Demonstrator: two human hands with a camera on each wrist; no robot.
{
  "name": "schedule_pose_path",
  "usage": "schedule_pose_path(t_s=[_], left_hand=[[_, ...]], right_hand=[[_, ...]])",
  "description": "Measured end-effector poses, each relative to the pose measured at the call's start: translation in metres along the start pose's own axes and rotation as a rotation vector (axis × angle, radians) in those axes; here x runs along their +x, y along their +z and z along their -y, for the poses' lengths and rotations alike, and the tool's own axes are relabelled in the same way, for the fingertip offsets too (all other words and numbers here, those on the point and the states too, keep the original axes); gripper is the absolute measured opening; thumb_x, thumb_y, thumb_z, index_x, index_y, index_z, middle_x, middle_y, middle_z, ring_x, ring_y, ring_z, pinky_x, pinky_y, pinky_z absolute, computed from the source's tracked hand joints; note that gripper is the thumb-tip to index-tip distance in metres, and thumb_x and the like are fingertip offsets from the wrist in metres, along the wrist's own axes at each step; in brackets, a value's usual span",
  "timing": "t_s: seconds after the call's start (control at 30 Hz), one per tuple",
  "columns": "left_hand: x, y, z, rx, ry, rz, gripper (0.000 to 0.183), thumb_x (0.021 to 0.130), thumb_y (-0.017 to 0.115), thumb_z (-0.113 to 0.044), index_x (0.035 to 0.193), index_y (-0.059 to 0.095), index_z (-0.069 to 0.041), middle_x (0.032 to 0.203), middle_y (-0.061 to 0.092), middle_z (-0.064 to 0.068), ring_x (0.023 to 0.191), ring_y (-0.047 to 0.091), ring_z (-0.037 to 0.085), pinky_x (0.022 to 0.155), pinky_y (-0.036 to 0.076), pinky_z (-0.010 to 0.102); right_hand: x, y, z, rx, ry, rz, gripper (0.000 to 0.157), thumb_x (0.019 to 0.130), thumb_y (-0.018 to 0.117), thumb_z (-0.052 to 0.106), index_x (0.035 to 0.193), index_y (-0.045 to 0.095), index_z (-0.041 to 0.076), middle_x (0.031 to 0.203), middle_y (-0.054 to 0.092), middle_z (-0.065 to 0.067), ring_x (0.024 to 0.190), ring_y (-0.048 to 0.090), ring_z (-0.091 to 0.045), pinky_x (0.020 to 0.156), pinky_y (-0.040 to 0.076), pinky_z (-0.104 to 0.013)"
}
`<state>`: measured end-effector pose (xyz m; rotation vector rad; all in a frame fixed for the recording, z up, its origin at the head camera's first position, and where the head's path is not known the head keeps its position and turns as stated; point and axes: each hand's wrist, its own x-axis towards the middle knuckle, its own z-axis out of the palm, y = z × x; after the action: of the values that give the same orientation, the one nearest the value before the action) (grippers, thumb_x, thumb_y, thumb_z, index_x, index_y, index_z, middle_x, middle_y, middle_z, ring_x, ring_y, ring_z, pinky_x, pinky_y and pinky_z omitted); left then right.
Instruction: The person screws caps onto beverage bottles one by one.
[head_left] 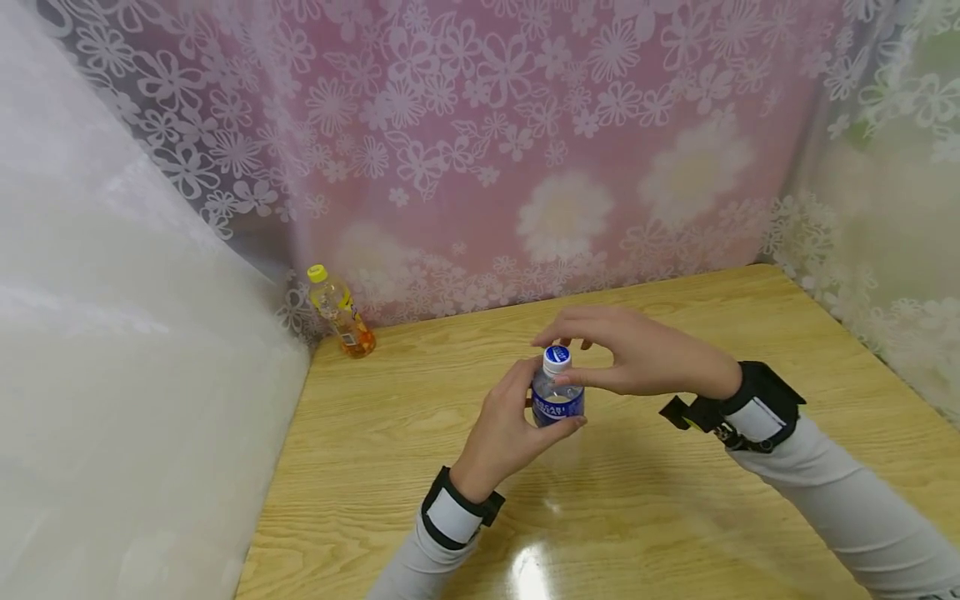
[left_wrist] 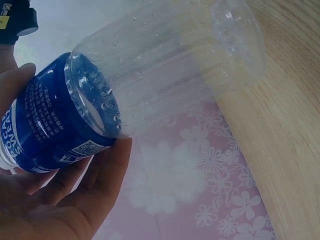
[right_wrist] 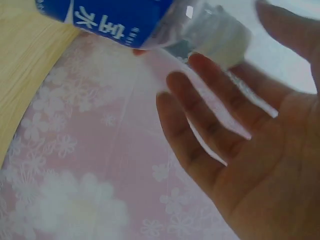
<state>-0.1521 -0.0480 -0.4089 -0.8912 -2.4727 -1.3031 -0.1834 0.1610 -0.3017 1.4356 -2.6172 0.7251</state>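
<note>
My left hand (head_left: pixel 504 429) grips a clear plastic drink bottle (head_left: pixel 557 407) around its blue label, thumb on the near side. The bottle is upright in the head view. Droplets cling to its clear lower part (left_wrist: pixel 165 65) in the left wrist view, where no liquid shows. A white cap (right_wrist: pixel 234 42) with a blue top sits on the neck. My right hand (head_left: pixel 637 350) is around the cap with its fingers spread and loosely bent. Its thumb lies near the neck in the head view but stands apart from the cap in the right wrist view.
A yellow-capped bottle (head_left: pixel 341 312) with some orange liquid stands at the table's far left corner. Flowered pink curtain (head_left: pixel 450 167) hangs behind the wooden table (head_left: pixel 375 467), with pale sheeting (head_left: pixel 135 375) at the left. Both wrists wear black straps.
</note>
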Motion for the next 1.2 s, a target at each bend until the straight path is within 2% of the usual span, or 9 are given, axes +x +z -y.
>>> schedule_pose_path(t_s=[0.1,0.2,0.43,0.57,0.77,0.87,1.03,1.13,1.2], left_hand=[[0.000,0.000,0.000,0.007,0.001,0.000,0.074,0.078,0.074,-0.047,0.139,0.035,-0.031,0.123,0.049,-0.013,0.106,0.054,0.002,0.077,0.052,0.019],[0.000,0.000,0.001,0.018,0.013,0.007,0.073,0.078,0.074,-0.048,0.138,0.037,-0.030,0.121,0.049,-0.012,0.105,0.054,0.003,0.076,0.052,0.019],[-0.002,0.002,0.003,0.072,0.031,-0.012,0.074,0.079,0.073,-0.047,0.141,0.036,-0.031,0.112,0.049,-0.009,0.097,0.056,0.004,0.073,0.051,0.017],[-0.002,0.003,0.002,0.114,0.021,-0.037,0.074,0.079,0.072,-0.049,0.142,0.037,-0.029,0.109,0.050,-0.008,0.092,0.056,0.004,0.072,0.051,0.018],[-0.003,0.006,0.000,0.217,0.021,-0.067,0.073,0.080,0.069,-0.053,0.140,0.040,-0.024,0.109,0.051,-0.006,0.090,0.058,0.005,0.070,0.051,0.016],[-0.001,0.005,-0.001,0.202,0.029,-0.069,0.074,0.081,0.068,-0.052,0.142,0.037,-0.025,0.111,0.051,-0.006,0.091,0.057,0.004,0.070,0.052,0.018],[0.002,-0.001,-0.003,0.126,0.043,-0.050,0.077,0.081,0.070,-0.048,0.144,0.032,-0.027,0.115,0.050,-0.008,0.093,0.055,0.002,0.070,0.051,0.018],[0.002,-0.001,-0.003,0.103,0.050,-0.029,0.073,0.080,0.071,-0.047,0.141,0.035,-0.028,0.114,0.049,-0.009,0.095,0.055,0.002,0.072,0.051,0.017],[0.001,0.001,-0.003,0.097,0.055,-0.011,0.070,0.080,0.071,-0.048,0.139,0.036,-0.028,0.113,0.048,-0.010,0.096,0.055,0.002,0.073,0.051,0.017]], right_hand=[[-0.001,-0.004,-0.002,0.084,-0.062,0.045,0.037,0.092,0.064,0.019,0.127,0.057,0.028,0.121,0.055,0.012,0.107,0.054,-0.005,0.083,0.050,-0.031],[-0.001,-0.005,-0.004,0.090,-0.063,0.063,0.034,0.091,0.064,0.013,0.122,0.059,0.026,0.118,0.055,0.013,0.103,0.055,-0.005,0.080,0.051,-0.030],[0.003,0.002,0.000,-0.022,-0.031,0.016,0.019,0.089,0.066,0.027,0.107,0.061,0.021,0.102,0.056,0.012,0.087,0.053,-0.003,0.072,0.050,-0.027],[0.004,0.008,0.005,-0.083,0.035,-0.047,0.017,0.088,0.068,0.028,0.100,0.059,0.018,0.094,0.055,0.010,0.082,0.053,-0.004,0.069,0.049,-0.026],[0.003,0.023,0.016,-0.210,0.156,-0.165,0.027,0.089,0.065,0.037,0.085,0.050,0.015,0.076,0.050,0.005,0.066,0.048,-0.008,0.057,0.043,-0.024],[0.001,0.020,0.018,-0.207,0.192,-0.157,0.028,0.089,0.064,0.041,0.092,0.052,0.016,0.080,0.052,0.004,0.069,0.047,-0.008,0.058,0.042,-0.025],[-0.004,0.001,0.013,-0.092,0.089,-0.048,0.037,0.090,0.066,0.024,0.126,0.056,0.023,0.116,0.055,0.008,0.098,0.054,-0.008,0.074,0.049,-0.029],[-0.006,-0.005,0.011,-0.050,-0.025,0.005,0.041,0.089,0.066,0.010,0.127,0.057,0.023,0.123,0.053,0.010,0.107,0.053,-0.008,0.082,0.050,-0.030],[-0.006,-0.005,0.010,-0.051,-0.050,0.020,0.038,0.088,0.067,0.007,0.121,0.060,0.022,0.117,0.054,0.011,0.103,0.053,-0.006,0.081,0.050,-0.028]])
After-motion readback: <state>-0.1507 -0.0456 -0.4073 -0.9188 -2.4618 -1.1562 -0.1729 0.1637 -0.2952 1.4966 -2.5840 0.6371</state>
